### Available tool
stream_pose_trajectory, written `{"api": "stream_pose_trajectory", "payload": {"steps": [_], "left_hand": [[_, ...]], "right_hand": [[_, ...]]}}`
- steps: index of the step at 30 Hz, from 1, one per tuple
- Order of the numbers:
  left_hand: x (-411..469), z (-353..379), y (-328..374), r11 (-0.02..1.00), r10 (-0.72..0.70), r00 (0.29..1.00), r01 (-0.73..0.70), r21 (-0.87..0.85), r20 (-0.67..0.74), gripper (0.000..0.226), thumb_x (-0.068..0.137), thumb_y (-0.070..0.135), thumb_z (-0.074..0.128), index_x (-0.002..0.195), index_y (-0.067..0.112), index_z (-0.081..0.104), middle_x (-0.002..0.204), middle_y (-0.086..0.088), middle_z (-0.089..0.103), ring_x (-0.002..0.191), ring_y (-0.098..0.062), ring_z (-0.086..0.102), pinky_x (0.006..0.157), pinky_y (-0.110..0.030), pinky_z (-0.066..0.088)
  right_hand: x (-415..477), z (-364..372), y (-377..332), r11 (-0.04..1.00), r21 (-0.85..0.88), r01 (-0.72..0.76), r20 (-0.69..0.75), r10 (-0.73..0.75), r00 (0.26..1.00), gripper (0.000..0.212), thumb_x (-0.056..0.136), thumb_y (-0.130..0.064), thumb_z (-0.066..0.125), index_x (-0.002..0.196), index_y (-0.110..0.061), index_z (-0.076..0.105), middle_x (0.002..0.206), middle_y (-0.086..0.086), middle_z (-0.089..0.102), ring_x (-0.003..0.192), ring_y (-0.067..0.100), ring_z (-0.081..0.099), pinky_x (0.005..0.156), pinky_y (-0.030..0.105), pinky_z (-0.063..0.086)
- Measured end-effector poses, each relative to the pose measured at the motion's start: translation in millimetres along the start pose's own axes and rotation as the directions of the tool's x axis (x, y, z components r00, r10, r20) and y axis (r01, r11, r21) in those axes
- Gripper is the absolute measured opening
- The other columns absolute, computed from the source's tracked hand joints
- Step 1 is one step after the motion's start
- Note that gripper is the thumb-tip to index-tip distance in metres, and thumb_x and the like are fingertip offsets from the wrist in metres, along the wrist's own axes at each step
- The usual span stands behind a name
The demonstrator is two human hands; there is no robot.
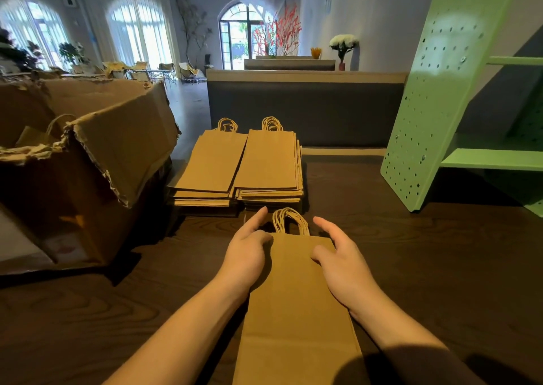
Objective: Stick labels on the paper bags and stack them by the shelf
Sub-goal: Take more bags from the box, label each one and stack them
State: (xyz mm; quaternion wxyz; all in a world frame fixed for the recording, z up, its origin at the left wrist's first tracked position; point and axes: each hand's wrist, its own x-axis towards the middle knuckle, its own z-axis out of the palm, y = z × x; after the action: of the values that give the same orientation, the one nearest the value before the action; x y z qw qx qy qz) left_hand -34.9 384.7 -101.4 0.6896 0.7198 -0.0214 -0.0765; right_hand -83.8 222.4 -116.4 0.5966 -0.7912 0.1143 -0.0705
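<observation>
A flat brown paper bag (296, 305) with twisted paper handles lies lengthwise on the dark wooden table (426, 252) in front of me. My left hand (246, 252) rests on its upper left edge, fingers spread, index finger pointing forward. My right hand (343, 261) lies on its upper right corner, fingers apart. Neither hand grips the bag. Behind it lie two stacks of flat paper bags: a left stack (210, 167) and a right stack (269, 164). No label is visible on the bag or in my hands.
A torn, open cardboard box (97, 149) fills the table's left side, with a bag handle showing inside. A green perforated metal shelf (440, 90) stands at the right. A dark counter (305, 111) lies beyond the table's far edge.
</observation>
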Motion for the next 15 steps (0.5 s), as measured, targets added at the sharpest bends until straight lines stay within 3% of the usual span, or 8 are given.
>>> {"api": "stream_pose_trajectory", "payload": {"steps": [2, 5, 8, 10, 12, 14, 15], "left_hand": [[-2.4, -0.2, 1.4, 0.998, -0.018, 0.999, 0.016, -0.055, -0.039, 0.052, 0.099, 0.002, 0.045, 0.142, 0.029, 0.056, 0.122, 0.008, 0.064, 0.092, 0.007, 0.061, 0.074, -0.013, 0.05], [-1.0, -6.0, 0.5, 0.986, -0.077, 0.992, 0.062, -0.155, -0.095, 0.044, 0.102, 0.012, 0.043, 0.129, 0.037, 0.066, 0.137, 0.004, 0.061, 0.122, -0.016, 0.061, 0.107, -0.042, 0.049], [-2.5, -12.4, 5.8, 0.939, -0.159, 0.982, 0.121, -0.321, -0.097, 0.034, 0.103, 0.024, 0.046, 0.113, 0.038, 0.076, 0.129, 0.005, 0.063, 0.122, -0.021, 0.06, 0.108, -0.047, 0.047], [-4.5, -13.0, 13.0, 0.902, -0.199, 0.977, 0.151, -0.405, -0.081, 0.029, 0.101, 0.028, 0.052, 0.113, 0.034, 0.077, 0.129, 0.001, 0.065, 0.114, -0.023, 0.063, 0.103, -0.047, 0.05], [-10.0, -13.0, 23.8, 0.904, -0.231, 0.971, 0.193, -0.382, -0.054, 0.028, 0.101, 0.029, 0.053, 0.115, 0.029, 0.076, 0.121, -0.004, 0.069, 0.105, -0.024, 0.066, 0.096, -0.044, 0.053], [-17.1, -18.1, 40.1, 0.923, -0.225, 0.974, 0.202, -0.327, -0.034, 0.025, 0.101, 0.03, 0.054, 0.115, 0.027, 0.075, 0.106, -0.006, 0.074, 0.093, -0.025, 0.07, 0.084, -0.039, 0.055], [-17.7, -23.0, 47.8, 0.949, -0.197, 0.98, 0.182, -0.257, -0.035, 0.023, 0.101, 0.031, 0.055, 0.114, 0.029, 0.074, 0.107, -0.005, 0.075, 0.095, -0.025, 0.07, 0.087, -0.039, 0.054]], "right_hand": [[1.8, -2.4, -4.8, 0.999, 0.037, -0.003, -0.051, 0.005, 0.999, 0.045, 0.097, -0.024, 0.052, 0.132, -0.051, 0.05, 0.129, -0.004, 0.061, 0.112, 0.019, 0.062, 0.09, 0.04, 0.056], [-0.4, -7.4, -11.7, 0.981, 0.19, -0.036, -0.152, 0.066, 0.986, 0.03, 0.1, -0.021, 0.049, 0.121, -0.041, 0.059, 0.102, 0.002, 0.071, 0.091, 0.02, 0.069, 0.074, 0.036, 0.056], [-2.0, -6.1, -17.2, 0.957, 0.282, -0.066, -0.199, 0.126, 0.972, 0.026, 0.101, -0.02, 0.049, 0.118, -0.03, 0.066, 0.095, 0.007, 0.071, 0.084, 0.018, 0.068, 0.075, 0.042, 0.055], [0.6, -4.0, -26.4, 0.978, 0.173, -0.113, -0.153, 0.14, 0.978, 0.025, 0.101, -0.024, 0.05, 0.123, -0.028, 0.063, 0.105, -0.004, 0.065, 0.087, 0.008, 0.061, 0.067, 0.03, 0.05], [4.8, -2.8, -41.4, 0.988, 0.017, -0.155, -0.097, 0.156, 0.983, 0.034, 0.1, -0.033, 0.053, 0.133, -0.026, 0.056, 0.117, -0.007, 0.059, 0.093, 0.004, 0.055, 0.067, 0.024, 0.044], [9.3, -4.0, -61.4, 0.973, -0.205, -0.107, -0.127, 0.082, 0.988, 0.043, 0.097, -0.037, 0.057, 0.138, -0.026, 0.051, 0.133, -0.003, 0.053, 0.109, 0.01, 0.054, 0.083, 0.028, 0.046], [11.0, -3.9, -74.5, 0.947, -0.314, -0.065, -0.138, 0.023, 0.99, 0.044, 0.096, -0.037, 0.059, 0.137, -0.026, 0.051, 0.139, -0.002, 0.05, 0.119, 0.014, 0.051, 0.094, 0.031, 0.046]]}}
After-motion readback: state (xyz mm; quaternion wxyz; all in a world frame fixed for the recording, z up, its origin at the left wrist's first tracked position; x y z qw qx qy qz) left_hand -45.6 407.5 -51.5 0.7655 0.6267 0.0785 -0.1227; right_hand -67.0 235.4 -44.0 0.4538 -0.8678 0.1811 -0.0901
